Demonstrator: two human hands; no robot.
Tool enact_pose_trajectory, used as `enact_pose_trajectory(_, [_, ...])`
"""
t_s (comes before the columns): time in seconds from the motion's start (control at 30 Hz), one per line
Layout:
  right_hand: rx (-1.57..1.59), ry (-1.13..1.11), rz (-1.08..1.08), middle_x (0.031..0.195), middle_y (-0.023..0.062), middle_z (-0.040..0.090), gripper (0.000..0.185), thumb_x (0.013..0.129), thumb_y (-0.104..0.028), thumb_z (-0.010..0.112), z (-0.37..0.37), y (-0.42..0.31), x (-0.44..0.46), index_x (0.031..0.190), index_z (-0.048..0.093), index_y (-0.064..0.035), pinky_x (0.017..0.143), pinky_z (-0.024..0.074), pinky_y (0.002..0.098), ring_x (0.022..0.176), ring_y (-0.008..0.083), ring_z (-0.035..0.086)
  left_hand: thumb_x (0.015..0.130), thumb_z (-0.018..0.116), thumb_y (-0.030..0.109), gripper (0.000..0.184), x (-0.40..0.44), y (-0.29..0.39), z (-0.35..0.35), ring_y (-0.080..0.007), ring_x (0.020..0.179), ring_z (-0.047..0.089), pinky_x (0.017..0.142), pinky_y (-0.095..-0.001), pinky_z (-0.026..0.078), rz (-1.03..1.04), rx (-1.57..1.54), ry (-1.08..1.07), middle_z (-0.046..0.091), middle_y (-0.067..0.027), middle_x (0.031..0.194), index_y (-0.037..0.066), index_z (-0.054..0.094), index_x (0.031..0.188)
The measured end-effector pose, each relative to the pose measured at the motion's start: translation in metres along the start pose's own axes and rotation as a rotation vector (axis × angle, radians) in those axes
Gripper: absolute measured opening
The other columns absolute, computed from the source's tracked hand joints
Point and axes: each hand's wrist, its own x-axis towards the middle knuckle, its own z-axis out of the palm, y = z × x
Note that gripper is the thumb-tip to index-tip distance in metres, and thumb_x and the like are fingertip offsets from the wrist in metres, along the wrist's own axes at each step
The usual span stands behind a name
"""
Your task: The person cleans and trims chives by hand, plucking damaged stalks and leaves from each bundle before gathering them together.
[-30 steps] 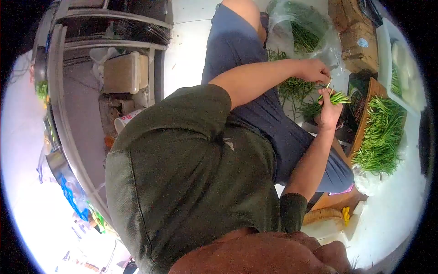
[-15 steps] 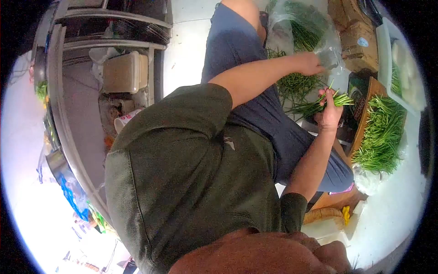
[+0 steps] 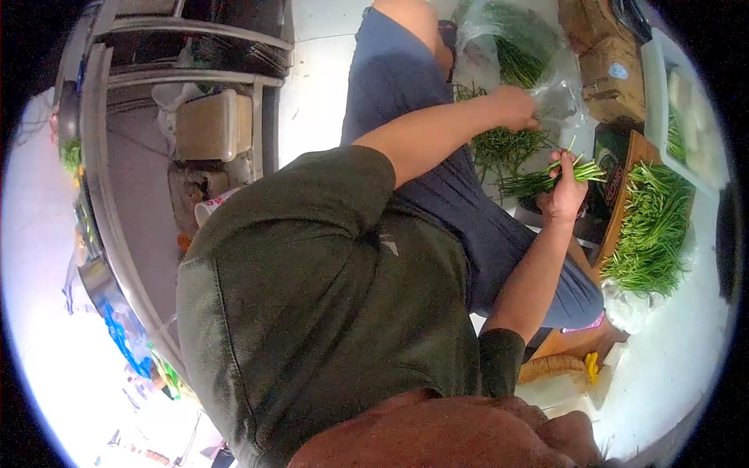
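Observation:
My right hand [image 3: 567,191] is closed around a bunch of garlic chives [image 3: 591,170], thumb uppermost. The pale cut ends point right and the dark leaves trail left. A thin stalk sticks up by the thumb. My left hand [image 3: 515,108] hovers up and left of the bunch, fingers curled in; whatever is in them is hidden. Below it lies a loose heap of chives [image 3: 507,148]. Just above, a clear plastic bag [image 3: 558,90] holds more chives [image 3: 515,58]. Trimmed chives [image 3: 651,226] are piled on a wooden board [image 3: 624,183] at the right.
Cardboard boxes [image 3: 612,70] stand beyond the bag. A translucent tub [image 3: 679,109] with greens is at the far right. A round wooden block [image 3: 558,368] lies low on the right. A metal rack [image 3: 269,117] with a lidded container [image 3: 211,125] stands on the left.
My left hand has drawn back a little to the left, away from the bunch. My right hand keeps its grip on the chives in nearly the same place.

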Motion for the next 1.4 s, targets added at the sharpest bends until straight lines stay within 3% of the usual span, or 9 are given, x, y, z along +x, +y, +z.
enact_pose_trajectory(0.4, [0.044,0.067,0.014,0.074,-0.0025,0.055,0.011,0.085,-0.016,0.064,-0.001,-0.004,-0.001,0.089,0.063,-0.0064,0.055,0.0364,0.0263,0.062,0.0087,0.042,0.088,0.052,0.036,0.032,0.006,-0.006,0.002,-0.035,0.081,0.063,0.069,-0.0464,0.05,0.205,-0.004,0.043,0.066,-0.0159,0.088,0.007,0.066,0.093])
enact_pose_trajectory(0.53, [0.088,0.056,0.028,0.087,0.006,0.065,0.016,0.085,-0.011,0.062,-0.014,0.005,0.007,0.098,0.06,-0.0017,0.057,0.0418,0.0221,0.072,0.0099,0.055,0.087,0.05,0.035,0.031,-0.058,0.067,-0.076,-0.0364,0.082,0.062,0.071,-0.0461,0.05,0.158,-0.039,0.091,0.066,-0.0158,0.088,0.009,0.066,0.094])
enact_pose_trajectory(0.77, [-0.112,0.097,0.039,0.074,0.0005,0.049,0.026,0.083,-0.027,0.067,-0.014,-0.009,0.002,0.097,0.064,-0.0056,0.055,0.0363,0.0319,0.064,0.0135,0.042,0.085,0.05,0.024,0.02,-0.173,0.193,-0.131,-0.0277,0.072,0.058,0.064,-0.0382,0.045,1.499,-0.618,0.341,0.061,-0.009,0.082,0.012,0.062,0.096])
enact_pose_trajectory(0.87, [0.189,0.099,0.112,0.064,-0.0024,0.041,0.018,0.084,-0.023,0.067,0.0,-0.014,-0.006,0.09,0.064,-0.0064,0.054,0.0356,0.0311,0.06,0.0123,0.041,0.088,0.049,0.025,0.021,-0.194,0.186,-0.147,-0.0228,0.068,0.059,0.06,-0.034,0.045,1.602,-0.593,0.356,0.061,-0.0068,0.082,0.015,0.063,0.1])
enact_pose_trajectory(0.97, [-0.114,0.088,0.004,0.068,-0.0013,0.048,0.018,0.086,-0.021,0.065,-0.008,-0.02,-0.007,0.093,0.064,-0.0046,0.054,0.0388,0.0308,0.061,0.0115,0.044,0.09,0.049,0.022,0.019,-0.199,0.178,-0.161,-0.0215,0.07,0.06,0.06,-0.0331,0.046,1.66,-0.602,0.401,0.062,-0.0058,0.085,0.015,0.063,0.1])
enact_pose_trajectory(1.07, [0.0,0.062,-0.066,0.079,0.0027,0.058,0.02,0.085,-0.018,0.065,-0.019,-0.008,0.0,0.098,0.061,-0.0028,0.055,0.0395,0.0284,0.063,0.0102,0.046,0.087,0.057,0.023,0.018,-0.172,0.156,-0.138,-0.0201,0.074,0.065,0.06,-0.0316,0.049,1.307,-1.008,0.478,0.067,-0.0064,0.088,0.011,0.068,0.093])
enact_pose_trajectory(1.17, [0.131,0.043,-0.077,0.09,0.0056,0.063,0.02,0.084,-0.014,0.065,-0.01,-0.007,-0.004,0.1,0.059,-0.0028,0.054,0.0378,0.0249,0.064,0.0085,0.046,0.085,0.06,0.036,0.029,-0.112,0.117,-0.128,-0.0133,0.077,0.065,0.066,-0.0298,0.051,0.111,-0.895,0.21,0.07,-0.0081,0.083,0.01,0.072,0.088])
enact_pose_trajectory(1.23, [0.151,-0.018,-0.065,0.086,0.0044,0.061,0.019,0.084,-0.013,0.065,-0.009,-0.008,-0.003,0.098,0.059,-0.0027,0.054,0.0378,0.0241,0.064,0.0083,0.046,0.082,0.061,0.039,0.032,-0.045,0.084,-0.064,-0.0168,0.072,0.065,0.065,-0.0322,0.05,-0.018,-0.932,0.379,0.069,-0.0071,0.075,0.009,0.072,0.087])
enact_pose_trajectory(1.4, [0.099,0.003,-0.039,0.079,0.0027,0.058,0.022,0.083,-0.015,0.067,-0.01,-0.004,-0.002,0.098,0.06,-0.0003,0.055,0.0352,0.0226,0.061,0.0086,0.044,0.078,0.065,0.04,0.034,-0.023,0.068,-0.023,-0.0185,0.077,0.062,0.075,-0.0338,0.048,0.163,-0.743,0.103,0.069,-0.0079,0.083,0.009,0.071,0.09])
